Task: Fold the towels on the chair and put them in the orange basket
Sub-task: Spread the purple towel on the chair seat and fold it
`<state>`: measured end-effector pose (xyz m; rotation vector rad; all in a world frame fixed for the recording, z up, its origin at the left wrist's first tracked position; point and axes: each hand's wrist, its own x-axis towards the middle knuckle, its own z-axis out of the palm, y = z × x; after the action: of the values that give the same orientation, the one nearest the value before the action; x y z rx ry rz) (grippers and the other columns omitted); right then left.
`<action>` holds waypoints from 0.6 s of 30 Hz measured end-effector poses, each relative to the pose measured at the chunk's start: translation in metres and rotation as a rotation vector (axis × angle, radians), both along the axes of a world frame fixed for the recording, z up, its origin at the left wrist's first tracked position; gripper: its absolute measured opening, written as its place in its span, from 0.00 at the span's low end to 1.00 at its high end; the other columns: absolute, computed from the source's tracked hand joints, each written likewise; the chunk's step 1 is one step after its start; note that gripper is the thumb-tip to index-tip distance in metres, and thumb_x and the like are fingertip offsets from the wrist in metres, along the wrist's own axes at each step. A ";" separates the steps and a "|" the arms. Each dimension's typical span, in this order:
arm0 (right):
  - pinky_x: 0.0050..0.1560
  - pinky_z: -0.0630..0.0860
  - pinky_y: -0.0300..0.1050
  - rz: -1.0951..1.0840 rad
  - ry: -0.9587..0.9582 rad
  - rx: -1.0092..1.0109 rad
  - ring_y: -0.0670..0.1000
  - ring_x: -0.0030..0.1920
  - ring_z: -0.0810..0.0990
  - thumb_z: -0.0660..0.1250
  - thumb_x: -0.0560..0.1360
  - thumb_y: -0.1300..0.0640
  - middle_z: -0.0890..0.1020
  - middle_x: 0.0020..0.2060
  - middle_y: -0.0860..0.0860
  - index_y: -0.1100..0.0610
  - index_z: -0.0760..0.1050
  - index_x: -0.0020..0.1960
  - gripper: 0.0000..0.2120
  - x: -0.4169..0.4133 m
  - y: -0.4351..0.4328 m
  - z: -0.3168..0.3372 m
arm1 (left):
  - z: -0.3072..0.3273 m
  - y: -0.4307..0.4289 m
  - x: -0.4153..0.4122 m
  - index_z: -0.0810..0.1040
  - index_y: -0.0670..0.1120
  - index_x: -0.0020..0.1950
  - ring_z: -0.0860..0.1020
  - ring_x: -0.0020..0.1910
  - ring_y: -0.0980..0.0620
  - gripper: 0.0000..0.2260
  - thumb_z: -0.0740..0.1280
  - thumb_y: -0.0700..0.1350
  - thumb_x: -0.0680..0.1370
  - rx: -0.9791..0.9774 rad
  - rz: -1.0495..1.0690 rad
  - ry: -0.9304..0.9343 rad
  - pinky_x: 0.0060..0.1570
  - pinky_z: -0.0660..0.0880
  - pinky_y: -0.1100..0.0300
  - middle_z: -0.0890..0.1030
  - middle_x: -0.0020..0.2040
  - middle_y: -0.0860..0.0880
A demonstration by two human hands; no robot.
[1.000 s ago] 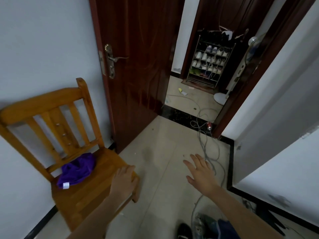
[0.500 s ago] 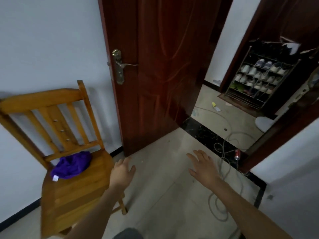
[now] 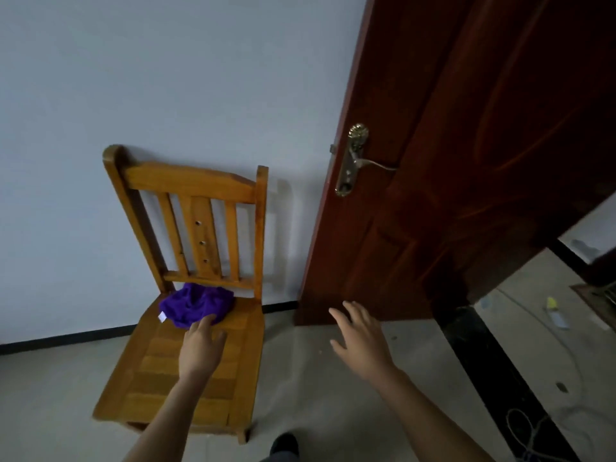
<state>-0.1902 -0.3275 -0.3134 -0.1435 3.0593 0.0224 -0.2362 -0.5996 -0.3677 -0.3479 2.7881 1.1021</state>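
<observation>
Purple towel (image 3: 196, 303): straight, close-set fingers of the left hand (image 3: 200, 350) meet its near edge. It lies crumpled at the back of the wooden chair (image 3: 186, 398) seat. The right hand (image 3: 363, 341) hovers with fingers spread over the floor (image 3: 333, 411), near the door (image 3: 466, 161).

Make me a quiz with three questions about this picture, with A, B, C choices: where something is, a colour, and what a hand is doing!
1. Where does the towel lie?
A) on the floor
B) at the back of the chair seat
C) over the door handle

2. What colour is the towel?
A) purple
B) orange
C) white

3. What is the left hand doing?
A) gripping the door handle
B) holding a folded towel
C) reaching open toward the towel

Answers: 1 B, it sits bunched at the seat's rear edge; 2 A, the cloth is purple; 3 C, its fingers are straight, gripping nothing.
</observation>
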 end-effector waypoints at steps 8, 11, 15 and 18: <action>0.44 0.79 0.43 0.168 -0.142 0.018 0.52 0.51 0.83 0.81 0.48 0.43 0.82 0.51 0.52 0.49 0.81 0.52 0.34 -0.094 -0.005 -0.012 | -0.009 0.011 -0.031 0.70 0.44 0.67 0.75 0.58 0.45 0.19 0.65 0.44 0.77 0.028 0.210 -0.049 0.56 0.74 0.52 0.75 0.61 0.42; 0.69 0.61 0.49 0.330 -0.275 -0.096 0.54 0.73 0.59 0.65 0.75 0.50 0.61 0.73 0.54 0.52 0.61 0.72 0.28 -0.125 -0.021 -0.011 | -0.020 -0.007 -0.024 0.71 0.45 0.66 0.75 0.57 0.45 0.18 0.64 0.47 0.77 -0.010 0.349 -0.151 0.55 0.73 0.53 0.76 0.61 0.43; 0.72 0.54 0.49 0.535 -0.354 -0.113 0.52 0.75 0.52 0.59 0.79 0.52 0.55 0.74 0.51 0.51 0.54 0.75 0.27 -0.177 -0.042 -0.031 | -0.037 -0.029 -0.015 0.74 0.40 0.63 0.73 0.60 0.41 0.17 0.66 0.42 0.76 -0.026 0.585 -0.217 0.60 0.70 0.50 0.76 0.61 0.39; 0.72 0.56 0.49 0.683 -0.387 -0.083 0.52 0.74 0.53 0.58 0.79 0.53 0.55 0.74 0.51 0.50 0.54 0.75 0.26 -0.215 -0.057 -0.039 | -0.043 -0.032 -0.018 0.74 0.36 0.62 0.74 0.59 0.38 0.16 0.66 0.39 0.76 0.041 0.787 -0.222 0.60 0.71 0.45 0.75 0.60 0.35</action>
<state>-0.4054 -0.3847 -0.3526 -1.0463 2.4849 -0.0812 -0.2539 -0.6321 -0.4109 -1.5406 2.4460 1.1301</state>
